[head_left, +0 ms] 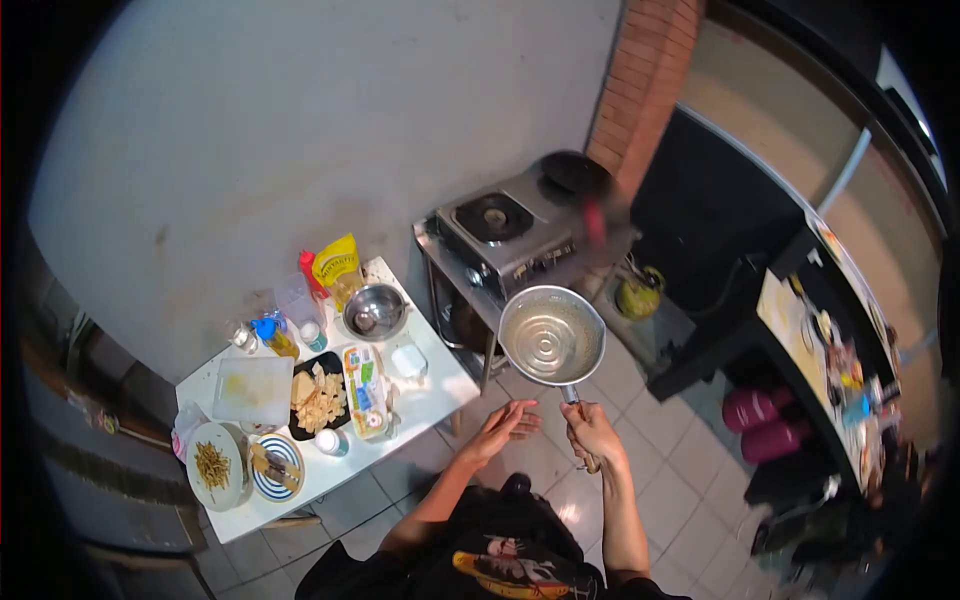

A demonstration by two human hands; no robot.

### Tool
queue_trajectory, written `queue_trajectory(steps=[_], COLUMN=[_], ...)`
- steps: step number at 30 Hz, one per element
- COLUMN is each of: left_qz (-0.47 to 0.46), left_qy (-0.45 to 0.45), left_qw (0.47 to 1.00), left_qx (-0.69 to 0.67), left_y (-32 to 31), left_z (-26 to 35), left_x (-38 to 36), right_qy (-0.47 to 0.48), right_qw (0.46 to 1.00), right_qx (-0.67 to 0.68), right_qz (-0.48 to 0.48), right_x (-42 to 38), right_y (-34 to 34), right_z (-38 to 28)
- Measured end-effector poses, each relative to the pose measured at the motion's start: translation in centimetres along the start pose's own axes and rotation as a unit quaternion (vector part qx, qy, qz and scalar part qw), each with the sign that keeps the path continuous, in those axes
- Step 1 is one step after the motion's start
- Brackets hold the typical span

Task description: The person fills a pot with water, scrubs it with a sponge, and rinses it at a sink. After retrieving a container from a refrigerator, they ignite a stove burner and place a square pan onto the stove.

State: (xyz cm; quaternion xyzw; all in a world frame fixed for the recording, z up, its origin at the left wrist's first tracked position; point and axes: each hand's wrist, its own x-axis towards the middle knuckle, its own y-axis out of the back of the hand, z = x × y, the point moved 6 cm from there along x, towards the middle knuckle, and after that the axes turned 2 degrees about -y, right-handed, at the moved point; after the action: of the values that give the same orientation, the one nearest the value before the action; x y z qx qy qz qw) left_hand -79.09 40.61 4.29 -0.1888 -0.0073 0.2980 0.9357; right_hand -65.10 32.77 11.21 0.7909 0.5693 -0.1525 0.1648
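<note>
A metal saucepan (552, 337) is held out in front of me, its inside facing up at the camera. My right hand (594, 434) is wrapped around its handle, below the pan's rim. To the left of the handle, my left hand (505, 428) is held in the air with fingers stretched out, touching nothing. Past the pan stands a two-burner gas stove (510, 262) on a metal stand. A dark frying pan (577, 172) with a red handle sits on its right burner; the left burner is bare.
On the left, a white table (440, 375) carries a metal bowl (374, 312), an egg carton (366, 392), a black tray of pale pieces (319, 398), a cutting board (253, 391), plates and bottles. A green gas cylinder (640, 295) stands right of the stove. A cluttered counter (790, 310) is further right.
</note>
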Motion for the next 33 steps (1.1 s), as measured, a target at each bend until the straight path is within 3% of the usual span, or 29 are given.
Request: queue_trajectory(steps=[6,8,16,19,25,33], left_qz=[0.096,0.111,0.212,0.253,0.278,0.306], left_qy=[-0.046,-0.066,-0.081,-0.084,-0.075,-0.057], left_qw=[0.994,0.991,0.972,0.962,0.953,0.945], left_qx=[-0.033,-0.029,-0.066,-0.06,-0.092,-0.102], left_y=[1.5,2.5,9.6,12.6,16.9,19.3], left_z=[4.0,5.3,8.3,8.6,8.8,9.3], left_x=[8.8,11.9,23.7,27.3,32.5,34.9], right_qy=[0.035,0.052,0.082,0.084,0.085,0.05], right_qw=[0.996,0.993,0.989,0.986,0.979,0.98], right_qx=[-0.035,-0.077,-0.03,-0.092,-0.096,-0.088], right_qz=[-0.08,-0.073,-0.121,-0.114,-0.157,-0.174], right_x=[13.2,17.6,34.1,39.6,47.8,52.2], right_y=[3.8,4.1,3.3,2.9,2.0,0.4], right_z=[-6.4,-8.0,-12.1,-13.1,-13.3,-12.9])
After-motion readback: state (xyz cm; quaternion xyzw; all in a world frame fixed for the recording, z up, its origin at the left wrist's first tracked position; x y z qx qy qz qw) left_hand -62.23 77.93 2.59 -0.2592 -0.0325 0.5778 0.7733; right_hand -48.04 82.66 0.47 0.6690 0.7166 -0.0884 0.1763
